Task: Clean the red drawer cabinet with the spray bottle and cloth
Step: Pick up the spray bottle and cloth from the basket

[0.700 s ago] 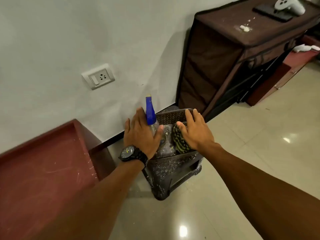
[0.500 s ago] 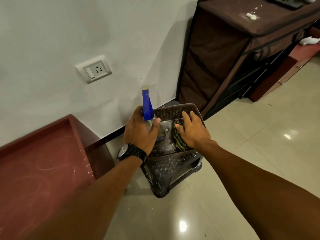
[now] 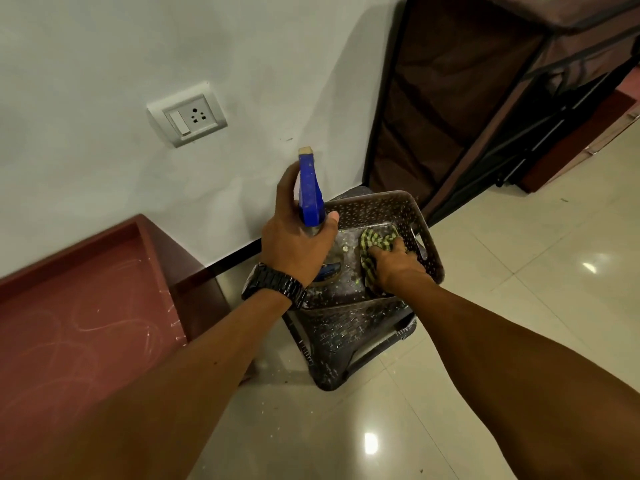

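Spray bottle (image 3: 310, 192) gripped in L hand (image 3: 297, 244); cloth (image 3: 375, 249) under R hand (image 3: 393, 265), fingers closed, part-hidden in basket (image 3: 431, 244).

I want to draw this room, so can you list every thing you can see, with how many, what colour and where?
Bottle: one, blue top, in left hand, over basket.
Cloth: one, green-black checked, in basket, under right hand.
Basket: one, dark brown, on stool.
Stool: one, dark, on floor by wall.
Cabinet: one, red, lower left.
Socket: one, white, on wall.
Wardrobe: one, brown fabric, upper right.
Watch: one, black, left wrist.
Left hand: gripping bottle.
Right hand: on cloth.
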`<state>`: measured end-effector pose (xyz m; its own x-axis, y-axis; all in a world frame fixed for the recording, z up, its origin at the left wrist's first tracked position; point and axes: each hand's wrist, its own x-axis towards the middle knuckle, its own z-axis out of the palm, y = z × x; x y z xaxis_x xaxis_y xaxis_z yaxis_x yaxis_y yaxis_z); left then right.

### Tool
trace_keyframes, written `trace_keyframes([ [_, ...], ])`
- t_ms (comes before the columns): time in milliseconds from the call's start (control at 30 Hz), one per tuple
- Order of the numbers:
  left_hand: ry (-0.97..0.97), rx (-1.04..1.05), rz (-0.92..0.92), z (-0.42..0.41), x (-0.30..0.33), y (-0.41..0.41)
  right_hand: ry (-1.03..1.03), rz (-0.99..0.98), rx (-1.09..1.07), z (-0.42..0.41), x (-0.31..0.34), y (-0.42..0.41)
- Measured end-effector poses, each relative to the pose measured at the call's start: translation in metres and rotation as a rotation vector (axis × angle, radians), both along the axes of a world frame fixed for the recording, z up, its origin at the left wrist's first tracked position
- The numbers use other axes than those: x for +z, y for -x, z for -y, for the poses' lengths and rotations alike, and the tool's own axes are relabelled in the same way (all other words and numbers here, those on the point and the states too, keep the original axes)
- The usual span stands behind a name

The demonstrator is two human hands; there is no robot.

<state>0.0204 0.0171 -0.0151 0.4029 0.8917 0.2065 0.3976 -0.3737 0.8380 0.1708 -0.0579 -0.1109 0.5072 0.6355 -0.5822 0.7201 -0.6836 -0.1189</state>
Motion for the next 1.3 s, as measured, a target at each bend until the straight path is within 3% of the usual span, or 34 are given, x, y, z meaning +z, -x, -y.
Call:
trace_keyframes([
  [233, -0.019, -0.068, 0.088, -0.002, 0.006, -0.006, -0.025, 0.096, 0.039, -0.003, -0.002, -0.003],
  [500, 0.068, -0.070, 0.146, -0.001, 0.008, -0.004, -0.197, 0.114, -0.012, 0.008, 0.017, -0.002],
  [767, -0.004, 0.071, 0.265, 0.000, 0.055, 0.023, -0.418, 0.181, -0.115, 0.009, 0.053, -0.002],
  [1000, 0.018, 0.179, 0.463, -0.028, 0.130, 0.107, -0.669, 0.270, -0.068, -0.041, 0.121, 0.061],
  [1133, -0.009, 0.292, 0.432, -0.042, 0.140, 0.187, -0.722, 0.244, 0.013, -0.080, 0.151, 0.126],
  [1300, 0.049, 0.462, 0.275, -0.053, 0.111, 0.309, -0.723, 0.169, 0.138, -0.111, 0.156, 0.222],
])
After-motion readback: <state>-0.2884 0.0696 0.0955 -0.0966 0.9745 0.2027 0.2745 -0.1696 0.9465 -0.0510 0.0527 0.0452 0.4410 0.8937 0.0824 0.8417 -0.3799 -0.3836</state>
